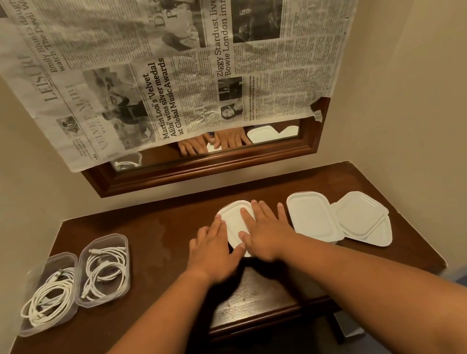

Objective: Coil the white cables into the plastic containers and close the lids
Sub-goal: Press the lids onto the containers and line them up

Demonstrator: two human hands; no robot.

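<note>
Flat-fingered grip: left hand [213, 250] and right hand [267, 230] both press the white lid [232, 221].

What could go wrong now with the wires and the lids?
1. A loop of white cable seems to poke over the rim of the leftmost container; a lid might pinch it or not shut.
2. That container sits near the table edge, so a bump could knock it off.
3. The left hand and right hand press flat on the middle lid, hiding part; a corner might stay loose.
</note>
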